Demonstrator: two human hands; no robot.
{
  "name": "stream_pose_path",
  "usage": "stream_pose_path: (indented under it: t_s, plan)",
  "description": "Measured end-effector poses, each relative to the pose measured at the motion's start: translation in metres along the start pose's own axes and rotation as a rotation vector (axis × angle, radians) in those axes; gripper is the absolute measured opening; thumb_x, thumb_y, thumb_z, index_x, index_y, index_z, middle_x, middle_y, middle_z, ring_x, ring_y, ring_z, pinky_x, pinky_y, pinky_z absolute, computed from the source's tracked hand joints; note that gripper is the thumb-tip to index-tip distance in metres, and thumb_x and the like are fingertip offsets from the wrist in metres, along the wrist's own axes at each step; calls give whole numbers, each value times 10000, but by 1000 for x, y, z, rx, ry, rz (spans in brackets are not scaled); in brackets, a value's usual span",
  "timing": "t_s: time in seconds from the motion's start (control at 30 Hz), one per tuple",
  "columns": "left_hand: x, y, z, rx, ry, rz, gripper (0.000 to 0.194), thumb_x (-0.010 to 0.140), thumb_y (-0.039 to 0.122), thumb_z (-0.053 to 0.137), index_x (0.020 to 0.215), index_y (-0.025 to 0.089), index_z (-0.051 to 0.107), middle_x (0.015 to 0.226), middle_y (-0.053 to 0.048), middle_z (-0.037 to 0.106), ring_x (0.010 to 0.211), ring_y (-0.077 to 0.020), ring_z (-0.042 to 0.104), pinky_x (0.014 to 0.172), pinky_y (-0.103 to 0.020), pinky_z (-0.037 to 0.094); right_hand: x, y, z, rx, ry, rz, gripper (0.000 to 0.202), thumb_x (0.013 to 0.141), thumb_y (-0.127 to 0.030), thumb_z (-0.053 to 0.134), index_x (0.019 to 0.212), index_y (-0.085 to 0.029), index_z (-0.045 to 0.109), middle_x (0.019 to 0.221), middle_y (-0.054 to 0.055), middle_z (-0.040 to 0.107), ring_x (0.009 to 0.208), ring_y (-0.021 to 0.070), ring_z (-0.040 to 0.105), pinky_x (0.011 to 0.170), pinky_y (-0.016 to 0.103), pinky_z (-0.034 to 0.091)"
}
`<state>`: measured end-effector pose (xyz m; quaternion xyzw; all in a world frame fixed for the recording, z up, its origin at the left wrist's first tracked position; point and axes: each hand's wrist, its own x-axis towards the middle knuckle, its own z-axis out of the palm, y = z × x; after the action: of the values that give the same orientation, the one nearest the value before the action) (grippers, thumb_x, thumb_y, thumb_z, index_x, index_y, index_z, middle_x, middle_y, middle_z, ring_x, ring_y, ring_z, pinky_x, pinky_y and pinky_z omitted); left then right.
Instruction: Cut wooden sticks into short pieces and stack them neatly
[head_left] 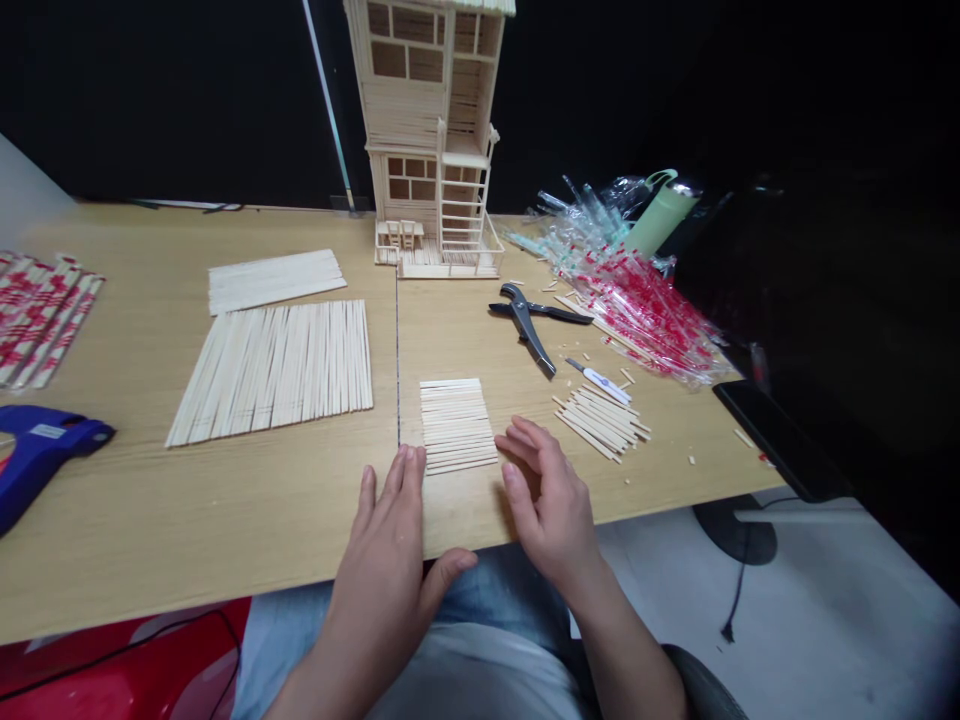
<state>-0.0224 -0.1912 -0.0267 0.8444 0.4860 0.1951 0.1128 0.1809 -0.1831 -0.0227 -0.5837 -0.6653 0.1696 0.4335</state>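
Observation:
A small panel of short wooden sticks lies side by side on the table in front of me. Along its left edge rests my left hand, flat with the fingers stretched out and the thumb apart. My right hand is at the panel's lower right edge, its fingers loosely curved and the thumb apart, with nothing seen in it. To the right of that hand is a loose pile of short sticks. A craft knife and dark-handled pliers lie beyond the pile.
A stick-built model house stands at the back. Two stick panels, one larger and one smaller, lie left. A blue glue gun and wrapped chopstick packs are far left. Plastic wrappers and a green bottle occupy the right.

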Motion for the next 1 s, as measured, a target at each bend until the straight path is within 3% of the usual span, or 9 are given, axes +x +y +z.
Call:
stream_pose_path:
  t_s: [0.3,0.4,0.57,0.67,1.0]
  plan:
    - [0,0,-1,-14,-3,-2,903,941,575,473,1582,120,28,1544,-253,380,1463,-372,323,1175,-651,231,-1,-2,0,0,28,5,425,977,-245,485,1396,-225,414,1231,122,665,1086,232,690,1049,497,487]
    - [0,0,-2,-20,3,-19,841,959,496,487,1577,121,58,1550,-236,382,1477,-352,300,1180,-647,226,-1,-1,0,-23,58,-9,404,967,-231,507,1367,-225,449,1176,110,687,1064,229,689,1084,520,450]
    - [-3,-1,-3,-5,29,21,451,975,353,501,1393,191,445,1580,-186,355,1500,-333,252,1175,-670,204,1,0,-2,-107,55,-147,189,924,-194,555,1086,-229,646,1136,101,673,1194,263,597,1126,548,385]
    - [-5,-1,-4,10,49,36,327,968,323,520,1270,202,549,1599,-180,318,1502,-339,246,1164,-676,220,2,0,-3,-151,10,-182,133,908,-204,575,968,-223,692,1199,111,634,1243,282,553,1145,580,339]
    - [-2,0,-4,57,63,64,422,958,326,541,1358,193,508,1586,-207,329,1496,-361,251,1141,-694,257,3,1,-2,-217,-55,-184,145,928,-247,573,928,-228,717,1295,113,608,1270,278,535,1156,585,313]
